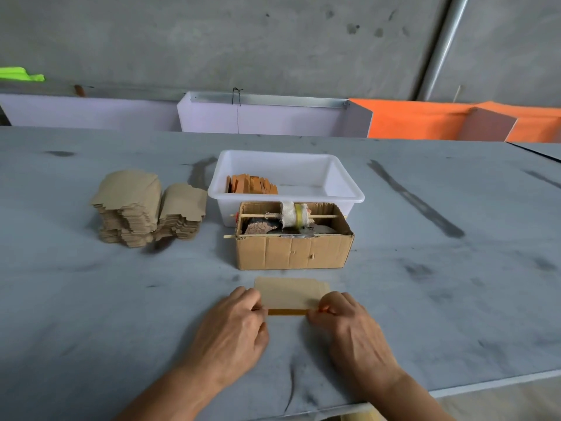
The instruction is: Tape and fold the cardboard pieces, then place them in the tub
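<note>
Taping a cardboard piece at six o'clock on the table (91, 299)

The tub (343, 189) is sitting at twelve o'clock. The thin, light, bendable cardboard piece (290, 294) is lying flat; left hand (233, 329) and right hand (352, 329) are pinching its near corners, the best hold, along the tape strip (287, 312).

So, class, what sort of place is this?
Probably a small packing workshop: a stack of die-cut cardboard blanks, a white tub of finished pieces, and bare concrete walls.
</note>
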`<state>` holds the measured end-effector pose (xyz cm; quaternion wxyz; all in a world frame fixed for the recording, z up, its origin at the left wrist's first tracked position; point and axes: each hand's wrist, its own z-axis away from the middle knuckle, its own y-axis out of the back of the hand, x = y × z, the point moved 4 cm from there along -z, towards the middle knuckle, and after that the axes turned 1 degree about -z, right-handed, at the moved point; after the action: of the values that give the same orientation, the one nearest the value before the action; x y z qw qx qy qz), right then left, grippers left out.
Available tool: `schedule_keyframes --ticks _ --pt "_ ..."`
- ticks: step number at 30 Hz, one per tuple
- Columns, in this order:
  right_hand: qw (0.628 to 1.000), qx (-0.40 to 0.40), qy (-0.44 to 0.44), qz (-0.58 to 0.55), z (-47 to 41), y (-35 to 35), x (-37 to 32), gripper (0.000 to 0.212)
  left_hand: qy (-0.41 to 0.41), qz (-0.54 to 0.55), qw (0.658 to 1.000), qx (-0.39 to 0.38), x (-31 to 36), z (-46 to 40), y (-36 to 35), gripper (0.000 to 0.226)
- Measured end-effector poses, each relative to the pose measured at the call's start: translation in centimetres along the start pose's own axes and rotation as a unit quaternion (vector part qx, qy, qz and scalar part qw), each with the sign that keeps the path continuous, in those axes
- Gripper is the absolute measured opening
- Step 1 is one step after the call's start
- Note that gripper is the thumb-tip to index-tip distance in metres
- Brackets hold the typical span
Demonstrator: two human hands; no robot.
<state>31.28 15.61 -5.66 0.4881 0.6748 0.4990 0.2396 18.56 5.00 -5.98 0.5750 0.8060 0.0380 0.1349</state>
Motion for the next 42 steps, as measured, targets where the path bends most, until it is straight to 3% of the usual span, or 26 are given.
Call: schedule_keyframes --ticks 2,5,9,14,17,23,28,35,42 --pt "0.999 -0.03 -0.018 -0.001 -0.3 -0.2 0.2 0.011 0.02 0.027 0.999 -0.01 -0.7 0.0 -0.1 0.028" --pt "0.993 -0.099 -0.062 0.005 -1.0 -0.9 0.8 0.03 0.055 0.022 0.998 -0.013 -1.3 -1.1 -0.4 0.04" --pt "0.988 -0.103 -0.11 -0.047 -2.0 -1.2 1.2 0.03 0.114 0.016 0.993 0.022 -2.2 -4.1 -0.2 0.03" --pt "0.977 -0.112 -0.158 -0.091 -3.7 -1.4 2.0 0.026 0.131 0.0 0.989 -0.061 -3.2 -5.6 -1.5 0.036" --pt "0.981 -0.08 -0.149 -0.091 -4.9 -1.6 2.5 0.027 0.152 0.02 0.985 -0.078 -3.3 -5.9 -1.7 0.034" --pt "0.987 -0.141 -0.082 0.0 -5.8 -3.1 2.4 0.027 0.184 0.071 0.976 -0.089 -3.3 -6.2 -1.5 0.026" --pt "0.982 -0.172 -0.082 -0.002 -6.5 -3.4 2.5 0.029 0.177 0.061 0.978 -0.092 -3.2 -6.2 -1.5 0.023" --pt "0.984 -0.108 -0.108 -0.093 -6.4 -3.0 3.0 0.02 0.196 0.165 0.96 -0.113 -4.4 -6.1 -1.3 0.035" --pt "0.985 -0.077 -0.093 -0.121 -6.8 -2.9 3.0 0.014 0.169 0.188 0.967 -0.036 -5.1 -5.9 -1.3 0.004"
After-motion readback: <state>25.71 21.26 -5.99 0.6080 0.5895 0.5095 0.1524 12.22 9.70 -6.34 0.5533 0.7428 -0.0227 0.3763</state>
